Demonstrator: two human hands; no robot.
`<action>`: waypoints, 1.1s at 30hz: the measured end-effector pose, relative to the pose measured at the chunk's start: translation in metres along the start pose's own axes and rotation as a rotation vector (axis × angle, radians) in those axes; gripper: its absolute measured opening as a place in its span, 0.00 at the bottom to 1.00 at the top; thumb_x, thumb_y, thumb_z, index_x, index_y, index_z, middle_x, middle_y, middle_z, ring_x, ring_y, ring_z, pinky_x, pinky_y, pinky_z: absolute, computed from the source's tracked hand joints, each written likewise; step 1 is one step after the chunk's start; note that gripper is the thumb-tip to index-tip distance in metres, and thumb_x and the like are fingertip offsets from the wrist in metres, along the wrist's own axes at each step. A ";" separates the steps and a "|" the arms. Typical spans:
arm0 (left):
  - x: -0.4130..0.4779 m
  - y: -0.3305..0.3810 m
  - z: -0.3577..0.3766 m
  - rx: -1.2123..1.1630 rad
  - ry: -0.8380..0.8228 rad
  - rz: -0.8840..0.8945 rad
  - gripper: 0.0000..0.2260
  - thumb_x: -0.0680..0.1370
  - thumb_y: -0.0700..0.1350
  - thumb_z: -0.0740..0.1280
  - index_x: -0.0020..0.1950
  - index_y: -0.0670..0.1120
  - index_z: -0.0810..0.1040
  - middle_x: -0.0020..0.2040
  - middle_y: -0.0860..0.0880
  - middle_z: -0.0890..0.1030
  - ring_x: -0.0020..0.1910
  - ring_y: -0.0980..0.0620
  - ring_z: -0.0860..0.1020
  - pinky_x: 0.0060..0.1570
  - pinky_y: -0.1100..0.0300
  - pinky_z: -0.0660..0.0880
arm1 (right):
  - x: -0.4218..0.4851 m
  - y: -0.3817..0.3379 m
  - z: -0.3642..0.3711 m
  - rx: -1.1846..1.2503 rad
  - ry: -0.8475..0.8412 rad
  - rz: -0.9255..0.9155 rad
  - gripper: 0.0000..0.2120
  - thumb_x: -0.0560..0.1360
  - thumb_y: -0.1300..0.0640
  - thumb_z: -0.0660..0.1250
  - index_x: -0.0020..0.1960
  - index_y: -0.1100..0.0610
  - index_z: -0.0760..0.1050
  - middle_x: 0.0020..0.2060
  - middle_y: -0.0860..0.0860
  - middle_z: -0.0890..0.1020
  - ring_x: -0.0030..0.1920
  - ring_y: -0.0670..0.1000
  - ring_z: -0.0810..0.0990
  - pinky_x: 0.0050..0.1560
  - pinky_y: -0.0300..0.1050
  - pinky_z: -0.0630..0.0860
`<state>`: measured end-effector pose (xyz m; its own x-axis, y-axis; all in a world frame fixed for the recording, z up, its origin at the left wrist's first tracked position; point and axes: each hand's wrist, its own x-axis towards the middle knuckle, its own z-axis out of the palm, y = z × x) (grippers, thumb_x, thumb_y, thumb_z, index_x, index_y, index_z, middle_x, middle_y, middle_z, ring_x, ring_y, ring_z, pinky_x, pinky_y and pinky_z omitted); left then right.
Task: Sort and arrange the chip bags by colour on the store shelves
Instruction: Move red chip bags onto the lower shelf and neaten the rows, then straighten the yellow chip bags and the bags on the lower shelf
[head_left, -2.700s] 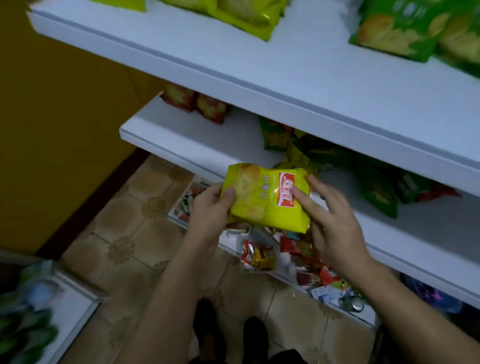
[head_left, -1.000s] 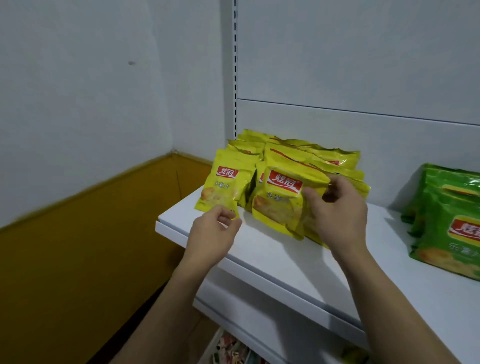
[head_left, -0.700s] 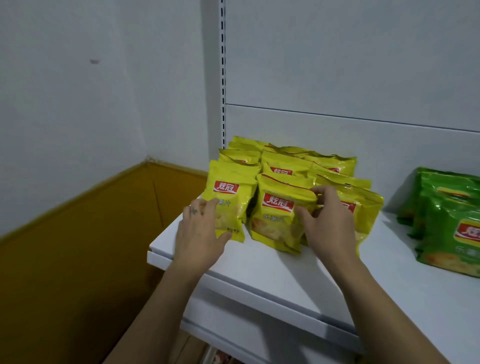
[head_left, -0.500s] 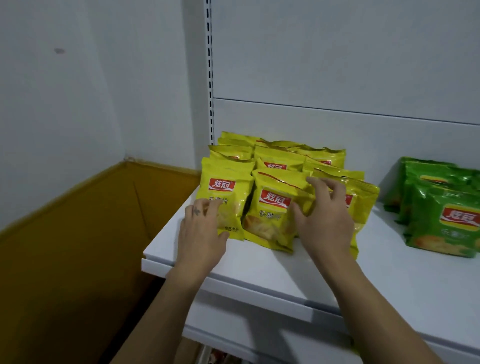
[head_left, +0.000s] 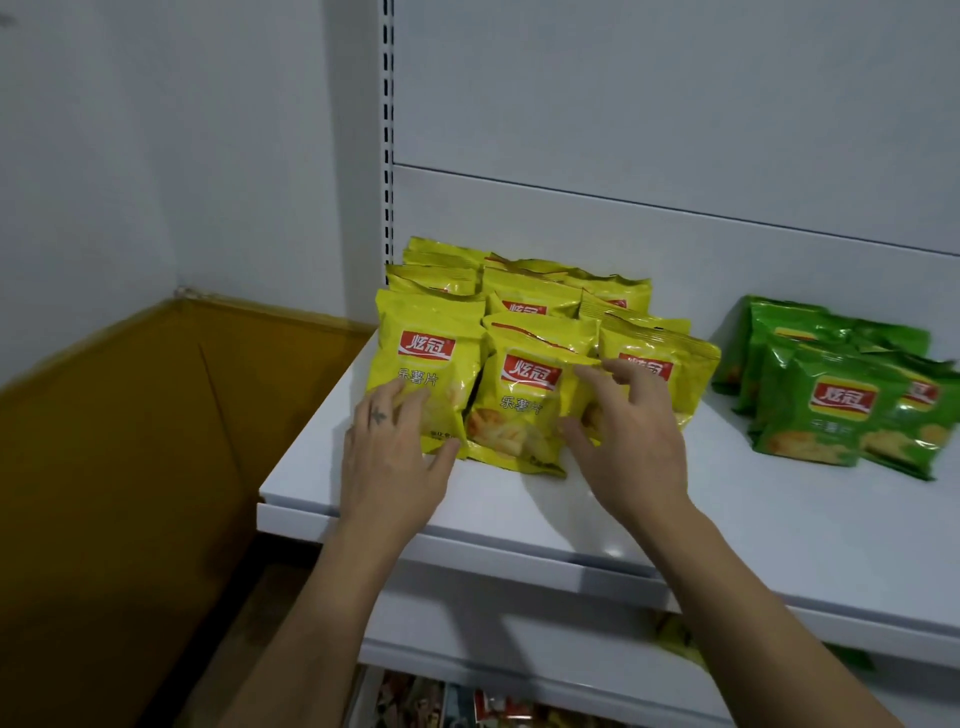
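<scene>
Several yellow chip bags (head_left: 519, 322) stand in rows at the left end of the top white shelf (head_left: 753, 519). My left hand (head_left: 395, 457) lies flat with spread fingers against the lower part of the front left yellow bag (head_left: 426, 358). My right hand (head_left: 628, 441) has its fingers apart, touching the right side of the front middle yellow bag (head_left: 519, 400) and partly covering the front right yellow bag (head_left: 660, 358). Neither hand grips a bag. A group of green chip bags (head_left: 836, 395) lies further right on the same shelf.
A slotted upright (head_left: 387, 130) and white back panel rise behind the bags. The white and ochre wall (head_left: 130, 415) closes the left side. A lower shelf (head_left: 519, 660) shows below, with mixed snack packets (head_left: 467, 706) at the bottom.
The yellow bag that I carried up from the lower shelf now stands in the front row. Both hands have let go and rest against the front bags.
</scene>
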<state>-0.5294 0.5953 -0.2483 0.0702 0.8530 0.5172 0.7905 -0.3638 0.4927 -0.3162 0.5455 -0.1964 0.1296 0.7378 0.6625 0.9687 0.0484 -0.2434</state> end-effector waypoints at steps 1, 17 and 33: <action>-0.002 0.001 0.000 0.001 -0.003 0.004 0.26 0.73 0.54 0.72 0.67 0.47 0.72 0.70 0.44 0.69 0.69 0.41 0.65 0.61 0.43 0.69 | -0.005 0.003 -0.003 0.003 -0.007 -0.012 0.24 0.69 0.53 0.75 0.64 0.54 0.77 0.61 0.57 0.76 0.62 0.59 0.73 0.56 0.55 0.74; -0.097 0.084 -0.016 0.145 0.019 0.050 0.27 0.72 0.65 0.60 0.66 0.52 0.73 0.68 0.50 0.72 0.69 0.48 0.66 0.64 0.46 0.67 | -0.091 0.056 -0.059 0.355 -0.228 -0.204 0.30 0.70 0.43 0.69 0.69 0.51 0.71 0.64 0.49 0.74 0.65 0.48 0.69 0.64 0.39 0.65; -0.285 0.206 0.082 0.204 -0.104 -0.317 0.26 0.74 0.64 0.63 0.68 0.54 0.71 0.68 0.53 0.72 0.69 0.49 0.66 0.63 0.46 0.69 | -0.233 0.221 -0.085 0.285 -0.641 -0.292 0.26 0.71 0.48 0.73 0.66 0.52 0.73 0.61 0.50 0.77 0.61 0.52 0.74 0.60 0.46 0.71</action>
<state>-0.3364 0.3078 -0.3515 -0.1444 0.9482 0.2831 0.8868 -0.0029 0.4622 -0.1149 0.3269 -0.3445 -0.3563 0.9109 0.2083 0.8415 0.4097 -0.3523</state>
